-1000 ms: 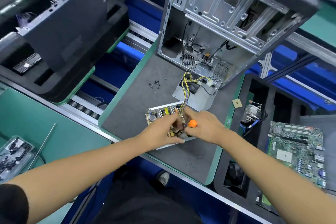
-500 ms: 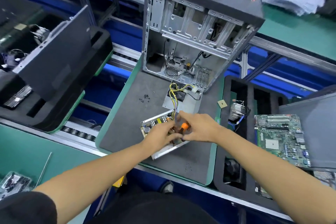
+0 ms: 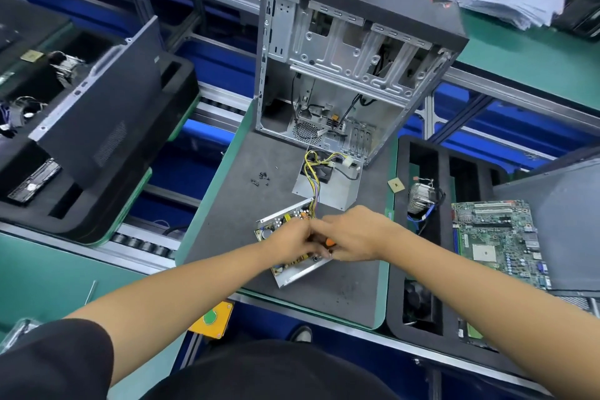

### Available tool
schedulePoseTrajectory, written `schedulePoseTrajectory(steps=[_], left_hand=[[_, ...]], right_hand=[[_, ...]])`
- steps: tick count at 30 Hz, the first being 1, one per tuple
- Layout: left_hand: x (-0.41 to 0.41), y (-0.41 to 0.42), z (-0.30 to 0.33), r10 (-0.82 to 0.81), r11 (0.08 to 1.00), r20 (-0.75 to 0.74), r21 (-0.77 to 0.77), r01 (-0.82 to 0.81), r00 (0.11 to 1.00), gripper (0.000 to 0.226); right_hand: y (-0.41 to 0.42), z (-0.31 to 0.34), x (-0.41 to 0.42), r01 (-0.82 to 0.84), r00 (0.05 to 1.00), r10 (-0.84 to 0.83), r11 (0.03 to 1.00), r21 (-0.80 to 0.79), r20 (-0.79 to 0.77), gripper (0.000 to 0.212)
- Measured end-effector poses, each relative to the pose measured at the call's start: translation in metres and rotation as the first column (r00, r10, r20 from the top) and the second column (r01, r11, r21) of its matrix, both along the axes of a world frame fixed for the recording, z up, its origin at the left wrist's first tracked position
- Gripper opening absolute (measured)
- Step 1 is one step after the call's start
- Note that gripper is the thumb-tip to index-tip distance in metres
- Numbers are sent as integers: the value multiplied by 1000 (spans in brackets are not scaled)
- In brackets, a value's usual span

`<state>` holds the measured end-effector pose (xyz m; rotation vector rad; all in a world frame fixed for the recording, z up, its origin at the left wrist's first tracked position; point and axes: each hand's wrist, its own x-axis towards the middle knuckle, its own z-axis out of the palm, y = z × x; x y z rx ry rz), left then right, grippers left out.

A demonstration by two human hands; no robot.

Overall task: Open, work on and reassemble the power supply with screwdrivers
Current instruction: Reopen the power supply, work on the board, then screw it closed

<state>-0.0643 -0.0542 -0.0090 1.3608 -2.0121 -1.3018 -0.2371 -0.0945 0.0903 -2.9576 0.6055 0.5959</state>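
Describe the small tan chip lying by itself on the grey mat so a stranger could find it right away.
Start at the open computer case standing on the grey mat. Go toward the mat's right edge, beside the black foam tray. The tan square chip lies there flat and alone, unlike the dark screws scattered left.

The computer case [image 3: 341, 52] is bare, dull-shining sheet metal under a matt black top, standing on a rough grey mat [image 3: 233, 224] edged in smooth green.
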Motion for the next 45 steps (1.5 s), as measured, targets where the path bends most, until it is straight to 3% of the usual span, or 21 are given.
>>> schedulePoseTrajectory(steps=[2,5,8,11,15,21,24,28,31,35,37,40,42,45], left_hand=[[3,-4,3,-62,998,-4,7,62,998,15],[4,-7,7,-72,997,-71,22,74,995,22],[0,-5,5,-68,998,-104,-16,67,992,22],[2,-4,4,-63,998,-121,-21,61,991,22],[4,-11,5,-132,991,12,-14,132,991,17],[1,-10,0,-57,998,-27,21,57,998,35],[4,-12,4,-99,994,-98,33,102,990,29],[8,-16,6,-181,983,-14,41,181,983,15],[6,-12,3,-79,996,-80,31,82,994,31],[1,-6,-1,9,998,-178,66,2,984,31],[2,-8,3,-31,994,-142,97,45,989,25],[7,-14,5,-158,987,5,39,158,987,10],[6,-12,7,-132,991,0,22,132,991,18],[1,-3,3,27,999,-156,43,-21,987,32]], right_hand=[[0,3,-1,-72,997,72,996,48,3,30],[-1,-1,2,-8,998,7,1000,-23,-60,23],[3,-6,4,51,995,-62,991,-126,-84,28],[6,-6,3,22,999,-25,993,-116,-25,35],[2,2,1,-103,993,100,994,-45,-66,21],[5,0,13,-63,989,47,992,-108,-142,21],[1,3,12,-2,996,-4,998,-64,-89,29],[-2,6,10,-143,978,137,989,-30,-155,17],[0,3,15,-46,989,35,996,-74,-141,20],[7,0,19,74,986,-92,988,-136,-136,31],[6,3,15,-25,996,15,994,-106,-91,31],[3,5,11,-212,963,202,977,-37,-180,18],[3,3,13,-106,983,97,993,-51,-158,20],[9,-2,21,150,980,-153,988,-33,-127,24]])
